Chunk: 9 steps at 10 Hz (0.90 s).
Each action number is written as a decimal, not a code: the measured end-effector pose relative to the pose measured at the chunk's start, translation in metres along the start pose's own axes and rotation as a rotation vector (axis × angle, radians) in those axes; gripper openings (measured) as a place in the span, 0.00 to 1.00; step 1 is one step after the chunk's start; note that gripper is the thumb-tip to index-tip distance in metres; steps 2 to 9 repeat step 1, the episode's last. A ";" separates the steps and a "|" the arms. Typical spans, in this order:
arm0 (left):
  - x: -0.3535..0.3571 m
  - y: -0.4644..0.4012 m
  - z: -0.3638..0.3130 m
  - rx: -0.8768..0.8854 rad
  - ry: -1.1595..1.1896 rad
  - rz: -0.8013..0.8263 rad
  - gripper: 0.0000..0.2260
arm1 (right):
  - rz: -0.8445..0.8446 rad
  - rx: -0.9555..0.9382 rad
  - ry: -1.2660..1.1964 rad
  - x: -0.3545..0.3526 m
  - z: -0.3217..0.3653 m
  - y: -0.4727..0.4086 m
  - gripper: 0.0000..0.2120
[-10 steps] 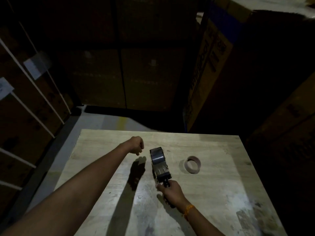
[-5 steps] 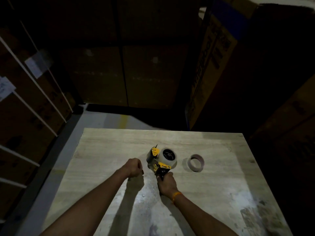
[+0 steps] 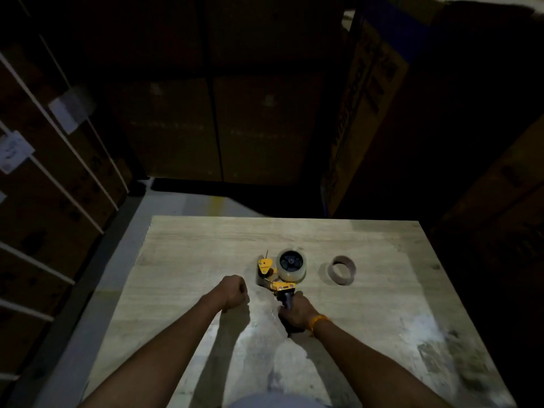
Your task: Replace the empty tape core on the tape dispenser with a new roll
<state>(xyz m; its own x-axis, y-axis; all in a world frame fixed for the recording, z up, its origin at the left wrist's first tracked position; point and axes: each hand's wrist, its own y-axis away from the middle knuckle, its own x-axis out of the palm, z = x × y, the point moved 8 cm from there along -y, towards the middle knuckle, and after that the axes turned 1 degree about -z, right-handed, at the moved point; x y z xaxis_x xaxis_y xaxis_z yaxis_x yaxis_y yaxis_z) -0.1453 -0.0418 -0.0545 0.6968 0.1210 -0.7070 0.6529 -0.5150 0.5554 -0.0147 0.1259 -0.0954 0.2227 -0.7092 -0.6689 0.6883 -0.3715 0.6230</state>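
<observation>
A yellow and black tape dispenser [image 3: 275, 276] lies on its side on the wooden table [image 3: 368, 304], with a clear roll of tape [image 3: 291, 265] on its black hub. My right hand [image 3: 295, 310] is closed around the dispenser's dark handle. My left hand [image 3: 234, 291] is a closed fist just left of the dispenser, apart from it, with nothing visible in it. An empty brown cardboard tape core [image 3: 342, 270] lies on the table to the right of the dispenser.
Tall cardboard boxes [image 3: 368, 113] stand close behind and to the right of the table. Strapped cartons [image 3: 44, 172] line the left side. A strip of grey floor [image 3: 188, 204] shows beyond the table's far edge.
The dispenser has been turned from upright to lying on its side, hub facing up. My left fist has drawn back from the far middle toward the dispenser's left side.
</observation>
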 end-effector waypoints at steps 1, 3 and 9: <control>-0.004 0.001 -0.006 0.023 -0.040 0.003 0.12 | 0.000 -0.044 0.051 -0.022 0.016 0.027 0.25; -0.004 0.001 -0.006 0.023 -0.040 0.003 0.12 | 0.000 -0.044 0.051 -0.022 0.016 0.027 0.25; -0.004 0.001 -0.006 0.023 -0.040 0.003 0.12 | 0.000 -0.044 0.051 -0.022 0.016 0.027 0.25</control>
